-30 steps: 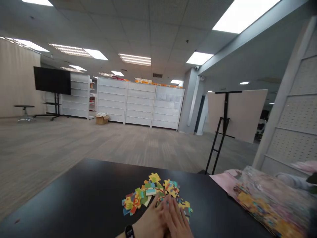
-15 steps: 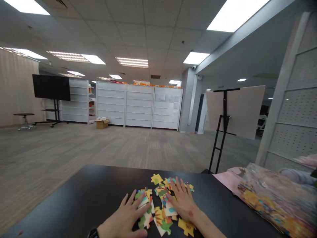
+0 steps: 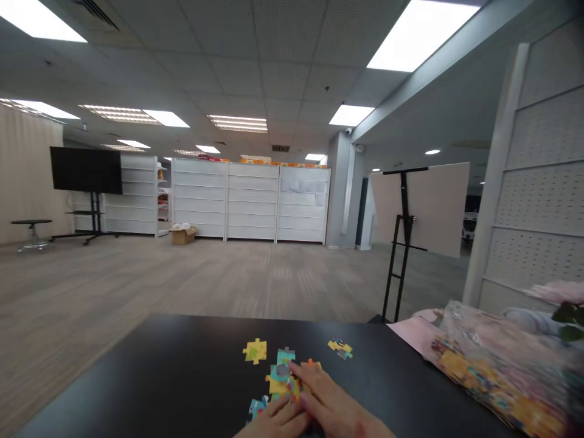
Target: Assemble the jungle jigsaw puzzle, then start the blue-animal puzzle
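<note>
Nearest, the left hand sits low at the bottom edge with its fingers lying forward, and the right hand comes in from the other side, its fingers reaching over a cluster of puzzle pieces. The two hands meet or overlap at the fingertips; whether either grip pinches a piece or only rests on top, I cannot tell, as the hands hide what is under them.

The cluster lies on the black worktop, partly covered, with a blue piece just beside the left fingers and an orange piece showing beyond the right. For handling these well, low, fairly flat fingers and light pressure would seem best: pressing hard could pin a piece to the surface or bend its tabs, while a gentle sideways slide lets thin card move freely. Lifting a palm briefly would show any overlaps.

Farther out, a yellow piece lies apart to the left and a small group of pieces to the right, both needing a longer reach. At the right lies a clear plastic bag with more pieces inside; beyond stand an easel and white shelving
</note>
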{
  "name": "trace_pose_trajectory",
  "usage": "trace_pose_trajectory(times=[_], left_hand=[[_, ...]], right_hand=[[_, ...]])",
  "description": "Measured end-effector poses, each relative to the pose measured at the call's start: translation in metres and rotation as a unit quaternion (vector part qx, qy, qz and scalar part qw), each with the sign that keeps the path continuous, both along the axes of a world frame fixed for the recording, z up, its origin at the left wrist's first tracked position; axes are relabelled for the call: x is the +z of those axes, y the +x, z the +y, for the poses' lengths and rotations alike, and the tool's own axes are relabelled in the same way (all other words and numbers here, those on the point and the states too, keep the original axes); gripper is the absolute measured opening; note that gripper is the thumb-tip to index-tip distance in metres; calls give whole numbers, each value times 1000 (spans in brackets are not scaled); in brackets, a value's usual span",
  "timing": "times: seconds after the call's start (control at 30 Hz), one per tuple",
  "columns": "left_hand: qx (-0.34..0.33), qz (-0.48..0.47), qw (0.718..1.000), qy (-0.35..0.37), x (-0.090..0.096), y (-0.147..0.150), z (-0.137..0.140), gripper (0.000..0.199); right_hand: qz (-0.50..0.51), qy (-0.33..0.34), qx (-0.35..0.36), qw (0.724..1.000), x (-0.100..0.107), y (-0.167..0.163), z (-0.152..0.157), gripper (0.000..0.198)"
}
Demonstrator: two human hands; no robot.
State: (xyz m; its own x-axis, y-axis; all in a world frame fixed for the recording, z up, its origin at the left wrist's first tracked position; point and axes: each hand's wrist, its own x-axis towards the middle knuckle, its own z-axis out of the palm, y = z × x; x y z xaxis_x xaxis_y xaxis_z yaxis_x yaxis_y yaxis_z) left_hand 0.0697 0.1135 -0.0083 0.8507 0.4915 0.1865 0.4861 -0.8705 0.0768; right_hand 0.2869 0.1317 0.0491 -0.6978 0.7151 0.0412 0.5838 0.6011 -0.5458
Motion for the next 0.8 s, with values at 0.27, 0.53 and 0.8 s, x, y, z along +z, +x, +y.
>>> trace_pose_trajectory(times=[0.27, 0.53, 0.8], left_hand=[[50, -49, 995, -71, 60, 4, 20, 72], [165, -20, 977, -137, 61, -49, 9, 73], [69, -5, 994, 81, -26, -67, 6, 56]], right_hand=[[-168, 106, -154, 968, -57, 86, -10, 61], [-164, 54, -270, 947, -21, 89, 26, 79], [-135, 42, -140, 980, -11, -12, 72, 74]])
